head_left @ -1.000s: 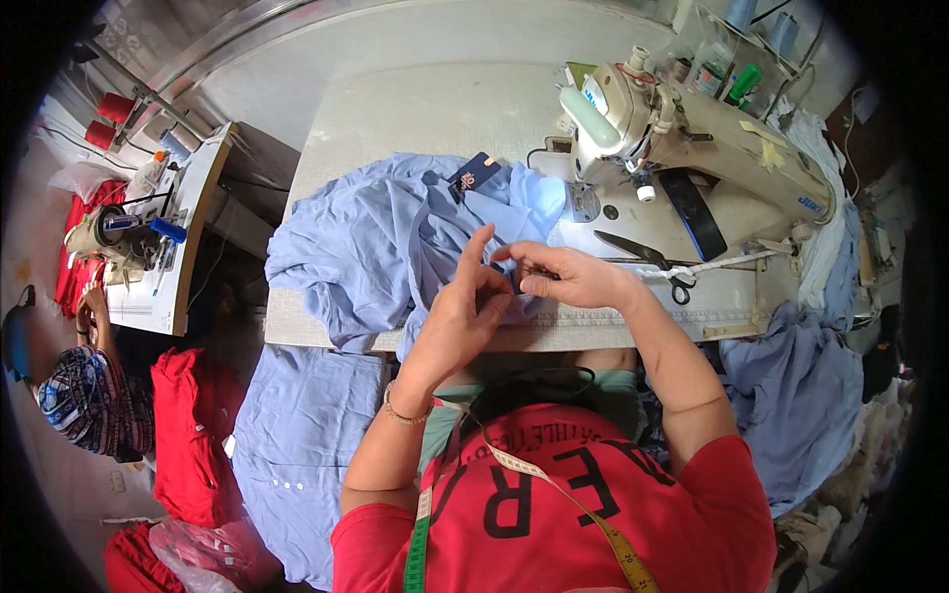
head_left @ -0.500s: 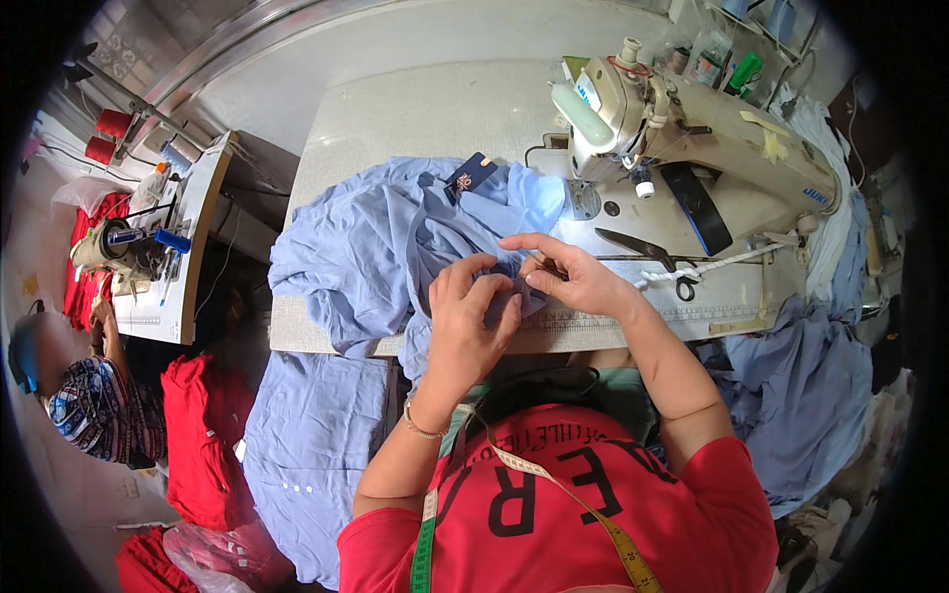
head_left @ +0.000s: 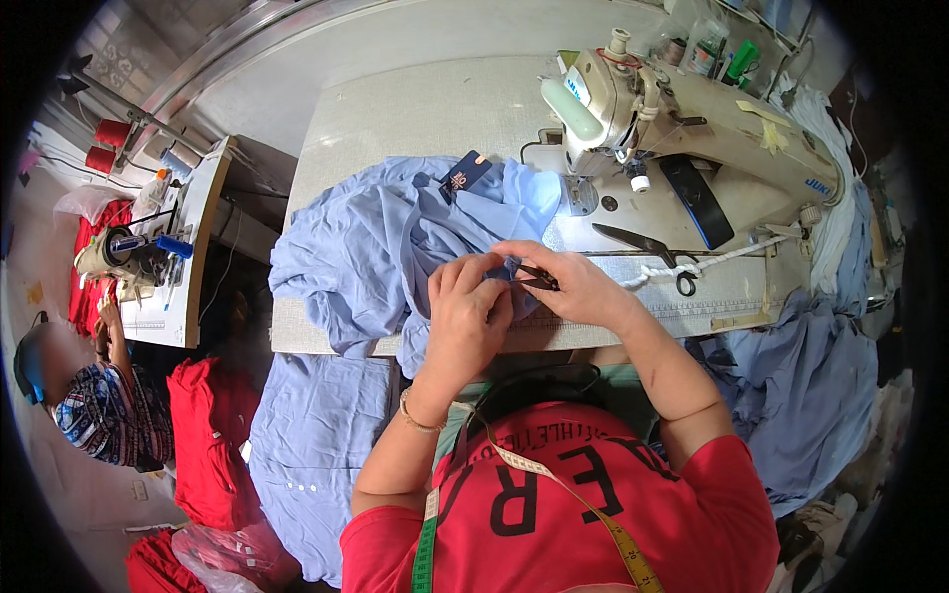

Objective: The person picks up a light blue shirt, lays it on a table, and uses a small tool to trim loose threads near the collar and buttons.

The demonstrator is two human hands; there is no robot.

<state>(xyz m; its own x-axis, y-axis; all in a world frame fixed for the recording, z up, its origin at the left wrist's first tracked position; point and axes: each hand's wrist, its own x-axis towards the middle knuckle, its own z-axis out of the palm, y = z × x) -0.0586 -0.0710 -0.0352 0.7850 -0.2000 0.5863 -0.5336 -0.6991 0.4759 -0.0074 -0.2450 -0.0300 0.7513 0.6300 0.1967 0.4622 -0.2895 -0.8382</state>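
A light blue garment (head_left: 366,242) lies bunched on the sewing table, with a dark hang tag (head_left: 468,176) on top. My left hand (head_left: 465,301) pinches a small edge of this cloth, fingers closed. Opposite it, my right hand (head_left: 578,287) is closed around small dark thread snips (head_left: 535,278), whose tips point left at the raised bit of cloth. Whether the blades touch the fabric I cannot tell.
A sewing machine (head_left: 712,128) stands at the right rear. Large scissors (head_left: 638,240), a black phone-like slab (head_left: 695,203) and a white cord (head_left: 692,272) lie near it. Folded blue cloth (head_left: 316,425) is below left. At far left, a person (head_left: 104,405) works at another machine.
My right hand has turned and closed in toward the left hand, and the snips now show plainly. A bit of blue cloth has come up between my hands.
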